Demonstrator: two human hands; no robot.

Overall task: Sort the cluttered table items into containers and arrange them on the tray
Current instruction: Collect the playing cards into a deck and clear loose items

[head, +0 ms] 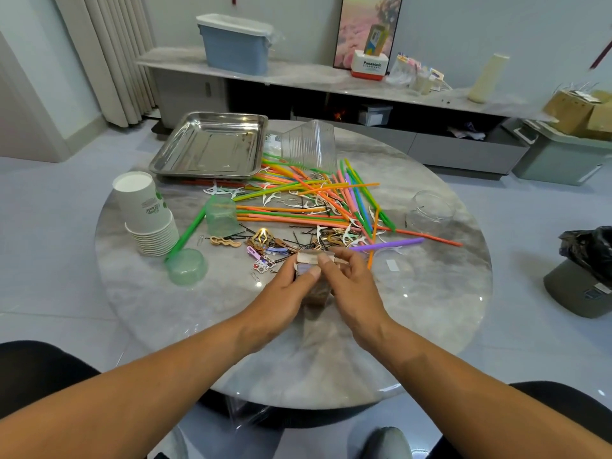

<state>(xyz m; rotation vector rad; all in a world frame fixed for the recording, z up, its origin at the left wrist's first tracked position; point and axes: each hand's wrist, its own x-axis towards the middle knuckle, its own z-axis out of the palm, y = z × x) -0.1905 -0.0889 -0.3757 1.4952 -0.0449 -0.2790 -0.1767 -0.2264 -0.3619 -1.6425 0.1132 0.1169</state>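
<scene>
Both my hands meet over the middle of the round marble table point(430, 293). My left hand point(284, 289) grips a small clear container point(314, 293) from the left. My right hand point(351, 286) pinches a gold-coloured hair clip point(311, 257) at the container's top. Loose hair clips and black bobby pins point(265, 246) lie just beyond my hands. Coloured straws point(314, 197) and white floss picks are strewn further back. A steel tray point(212, 147) stands empty at the back left.
A stack of paper cups point(145, 217) lies on its side at the left, with two green plastic cups point(222, 216) point(187, 266) near it. A stack of clear cups point(311, 144) lies behind the straws. A clear jar point(430, 210) lies at the right.
</scene>
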